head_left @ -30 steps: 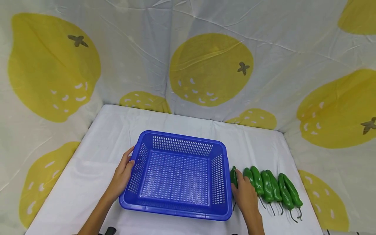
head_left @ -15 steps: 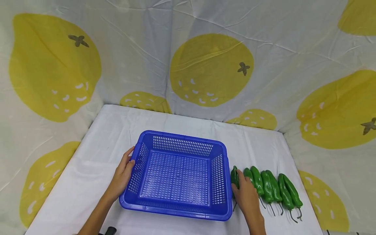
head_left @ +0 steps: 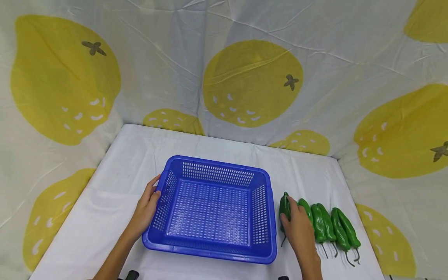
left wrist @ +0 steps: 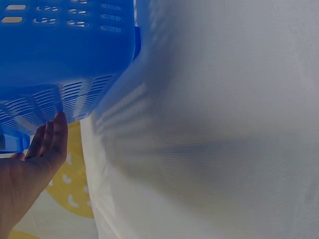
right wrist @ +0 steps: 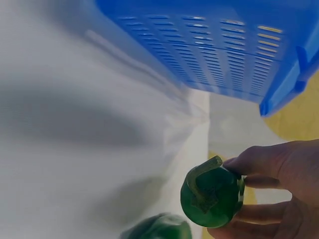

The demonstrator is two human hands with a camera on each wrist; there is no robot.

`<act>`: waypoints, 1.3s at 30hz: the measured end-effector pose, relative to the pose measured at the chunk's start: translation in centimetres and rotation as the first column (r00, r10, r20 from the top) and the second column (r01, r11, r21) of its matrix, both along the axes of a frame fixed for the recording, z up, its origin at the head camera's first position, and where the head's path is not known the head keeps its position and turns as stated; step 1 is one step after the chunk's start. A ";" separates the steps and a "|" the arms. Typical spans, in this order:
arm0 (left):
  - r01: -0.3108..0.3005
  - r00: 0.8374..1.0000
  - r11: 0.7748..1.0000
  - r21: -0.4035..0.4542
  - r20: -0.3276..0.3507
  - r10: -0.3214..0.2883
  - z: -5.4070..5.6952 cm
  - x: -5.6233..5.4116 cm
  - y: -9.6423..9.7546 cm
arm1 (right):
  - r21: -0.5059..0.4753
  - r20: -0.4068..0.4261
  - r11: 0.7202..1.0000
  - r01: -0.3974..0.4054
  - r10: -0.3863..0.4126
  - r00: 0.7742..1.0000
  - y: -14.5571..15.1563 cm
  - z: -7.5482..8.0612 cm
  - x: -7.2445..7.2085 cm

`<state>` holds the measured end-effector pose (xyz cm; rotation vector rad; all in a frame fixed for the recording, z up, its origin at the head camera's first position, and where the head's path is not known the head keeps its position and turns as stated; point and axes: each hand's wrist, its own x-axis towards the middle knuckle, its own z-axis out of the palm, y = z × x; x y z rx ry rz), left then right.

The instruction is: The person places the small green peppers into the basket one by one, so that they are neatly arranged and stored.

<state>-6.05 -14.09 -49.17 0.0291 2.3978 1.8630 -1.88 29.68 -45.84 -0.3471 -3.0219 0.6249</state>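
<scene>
A blue plastic basket (head_left: 210, 212) with slotted walls sits on the white cloth. My left hand (head_left: 146, 204) holds its left side, thumb at the rim and fingers against the outer wall; the left wrist view shows the fingertips (left wrist: 60, 119) at the slots. To the right of the basket, my right hand (head_left: 297, 223) grips a long green pepper (head_left: 284, 206) between thumb and fingers. In the right wrist view this pepper (right wrist: 209, 196) points its curved stem at the camera. A second pepper (right wrist: 159, 229) lies blurred below it.
Several more green peppers (head_left: 323, 223) lie in a row to the right of my right hand, stems toward me. White cloth with yellow lemon prints (head_left: 252, 83) hangs behind and at both sides. A dark object (head_left: 132, 275) shows at the bottom edge.
The right hand has moved a little right and away from me with its pepper, which now stands further from the basket. The left hand and basket have stayed put.
</scene>
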 end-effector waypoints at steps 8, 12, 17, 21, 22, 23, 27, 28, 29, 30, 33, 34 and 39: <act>0.005 1.000 1.000 0.012 -0.006 -0.005 0.0 0.1 0.1 | 0.003 -0.067 1.000 0.019 -0.018 0.998 -0.4 1.8 -0.5; 0.008 1.000 1.000 0.013 -0.003 -0.008 -0.1 0.1 0.1 | 0.017 -0.114 1.000 0.017 -0.015 0.993 -0.8 2.7 -0.7; 0.002 1.000 1.000 0.006 -0.003 -0.002 -0.2 0.1 0.0 | 0.030 -0.145 1.000 0.004 0.001 0.989 -1.4 4.0 -1.4; 0.001 1.000 1.000 0.007 -0.006 0.000 -0.1 0.1 -0.1 | 0.035 -0.145 0.999 -0.027 0.031 0.989 -2.1 5.0 -2.1; 0.001 1.000 1.000 0.007 -0.007 -0.001 -0.1 0.1 -0.1 | 0.036 -0.146 0.999 -0.038 0.043 0.988 -2.3 5.3 -2.3; 0.001 1.000 1.000 0.005 -0.006 -0.001 -0.2 0.1 -0.1 | 0.036 -0.150 0.998 -0.049 0.054 0.987 -2.5 5.5 -2.5; 0.005 1.000 1.000 0.001 -0.014 -0.005 -0.1 0.0 -0.1 | 0.042 -0.187 0.994 -0.102 0.108 0.976 -3.4 6.2 -3.3; 0.006 1.000 1.000 0.001 -0.016 -0.006 -0.1 0.0 -0.1 | 0.048 -0.195 0.992 -0.115 0.122 0.973 -3.6 6.4 -3.5; 0.006 1.000 1.000 0.001 -0.016 -0.006 -0.1 0.0 -0.1 | 0.052 -0.207 0.990 -0.127 0.136 0.969 -3.8 6.5 -3.7; 0.006 1.000 1.000 0.001 -0.018 -0.006 -0.1 0.0 -0.1 | 0.058 -0.216 0.989 -0.139 0.149 0.965 -4.0 6.6 -4.0; 0.003 1.000 1.000 0.004 -0.016 -0.003 -0.2 -0.1 -0.1 | 0.064 -0.225 0.984 -0.165 0.175 0.958 -4.6 6.9 -4.6; 0.004 1.000 1.000 0.005 -0.015 -0.004 -0.2 -0.1 -0.1 | 0.064 -0.221 0.983 -0.169 0.179 0.959 -4.8 7.0 -4.8; 0.007 1.000 1.000 0.019 -0.008 -0.007 -0.3 -0.2 -0.1 | 0.053 -0.183 0.980 -0.193 0.200 0.963 -5.8 7.0 -5.8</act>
